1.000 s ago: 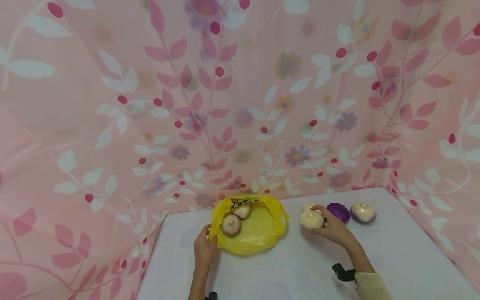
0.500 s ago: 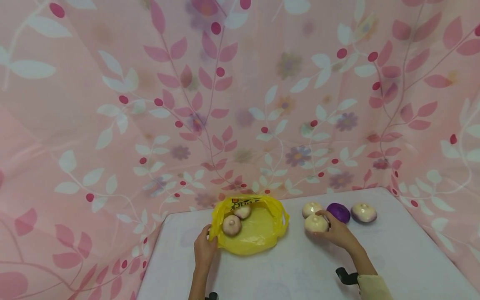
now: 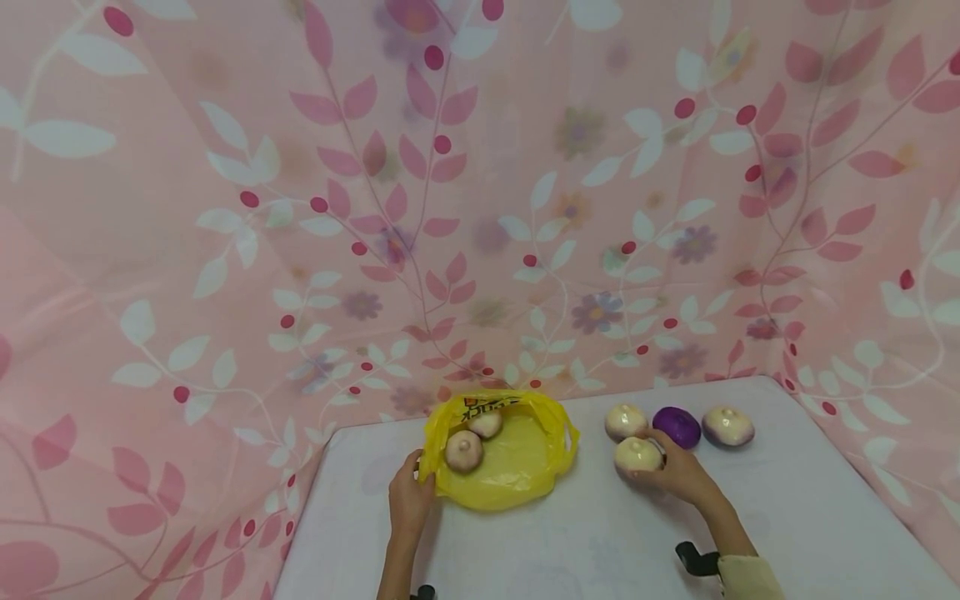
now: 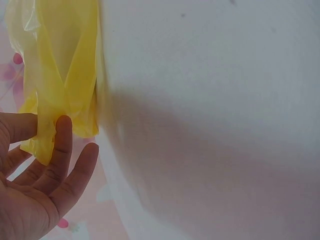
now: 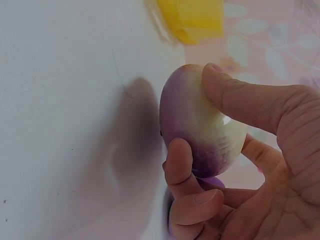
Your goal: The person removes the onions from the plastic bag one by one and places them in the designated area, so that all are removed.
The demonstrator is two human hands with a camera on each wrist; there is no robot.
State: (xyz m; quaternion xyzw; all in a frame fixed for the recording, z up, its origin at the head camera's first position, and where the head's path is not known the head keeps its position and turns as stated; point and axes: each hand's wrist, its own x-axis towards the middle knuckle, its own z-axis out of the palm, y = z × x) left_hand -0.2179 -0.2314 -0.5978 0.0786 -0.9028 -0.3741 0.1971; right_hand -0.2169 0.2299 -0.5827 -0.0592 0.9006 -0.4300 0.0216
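Observation:
My right hand grips a cream-and-purple turnip, thumb on one side and fingers curled round the other. In the right wrist view it is close over the white table, with its shadow beside it. My left hand pinches the left edge of a yellow plastic bag between thumb and fingers, as the left wrist view shows. The bag's mouth faces me, and two pale round vegetables, one in front and one behind, lie inside at its left.
Just behind the held turnip sits another cream turnip. To its right are a deep purple round vegetable and a larger cream-and-purple turnip. A pink floral cloth hangs behind the white table.
My right hand has moved slightly right and nearer to me with the turnip, uncovering the cream turnip behind. The left hand and the bag have stayed in place.

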